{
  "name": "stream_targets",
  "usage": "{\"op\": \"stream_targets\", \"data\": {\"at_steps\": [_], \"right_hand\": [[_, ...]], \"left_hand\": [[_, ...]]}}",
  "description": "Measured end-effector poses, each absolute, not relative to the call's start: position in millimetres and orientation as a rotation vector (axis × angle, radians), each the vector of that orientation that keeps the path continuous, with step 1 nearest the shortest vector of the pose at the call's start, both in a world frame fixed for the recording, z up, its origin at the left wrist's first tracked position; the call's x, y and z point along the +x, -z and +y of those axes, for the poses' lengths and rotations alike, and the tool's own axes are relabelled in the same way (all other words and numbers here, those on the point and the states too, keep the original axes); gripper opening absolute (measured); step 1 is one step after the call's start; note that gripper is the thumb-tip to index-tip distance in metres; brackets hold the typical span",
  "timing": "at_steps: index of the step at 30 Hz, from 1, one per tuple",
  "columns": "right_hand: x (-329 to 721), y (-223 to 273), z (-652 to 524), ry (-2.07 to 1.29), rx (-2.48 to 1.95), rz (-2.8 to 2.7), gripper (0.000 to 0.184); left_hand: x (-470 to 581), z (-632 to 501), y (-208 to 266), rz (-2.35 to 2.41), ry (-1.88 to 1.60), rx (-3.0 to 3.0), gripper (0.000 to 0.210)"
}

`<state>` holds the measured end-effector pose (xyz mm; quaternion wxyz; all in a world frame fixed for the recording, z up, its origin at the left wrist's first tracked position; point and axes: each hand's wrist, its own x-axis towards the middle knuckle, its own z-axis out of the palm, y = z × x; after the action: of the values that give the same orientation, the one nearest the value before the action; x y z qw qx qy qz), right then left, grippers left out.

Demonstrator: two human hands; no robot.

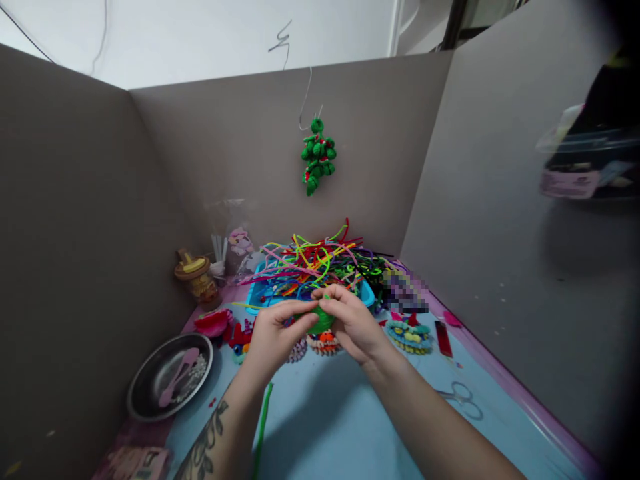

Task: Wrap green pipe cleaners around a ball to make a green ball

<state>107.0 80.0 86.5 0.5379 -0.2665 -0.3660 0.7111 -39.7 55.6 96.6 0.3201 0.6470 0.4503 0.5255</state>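
Observation:
Between my two hands, raised above the mat, is a round bundle of bright green pipe cleaner (320,324). My left hand (280,328) pinches its left edge with thumb and fingers. At the upper right, my right hand (350,319) grips the same bundle, fingers bent around it. Below and behind it, partly covered, sits a beaded-looking orange and pink pipe-cleaner piece (326,343). A loose green pipe cleaner (263,427) lies on the mat beside my left forearm.
A blue tray (255,296) overflows with colourful pipe cleaners (320,260). At left stands a metal bowl (145,380) holding a pink scoop (177,380) and white bits. Scissors (463,400) and a teal pipe-cleaner piece (410,337) lie right. A green ornament (318,157) hangs ahead; grey panels surround the table.

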Motion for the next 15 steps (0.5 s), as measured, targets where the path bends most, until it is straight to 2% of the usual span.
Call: {"op": "stream_targets", "data": {"at_steps": [6, 15], "right_hand": [[117, -94, 80, -1.784, -0.433, -0.953, 0.031], [112, -85, 84, -1.818, -0.526, -0.88, 0.029]], "left_hand": [[-53, 74, -86, 0.968, -1.542, 0.993, 0.033], [-48, 72, -87, 0.823, -1.52, 0.891, 0.033]]}}
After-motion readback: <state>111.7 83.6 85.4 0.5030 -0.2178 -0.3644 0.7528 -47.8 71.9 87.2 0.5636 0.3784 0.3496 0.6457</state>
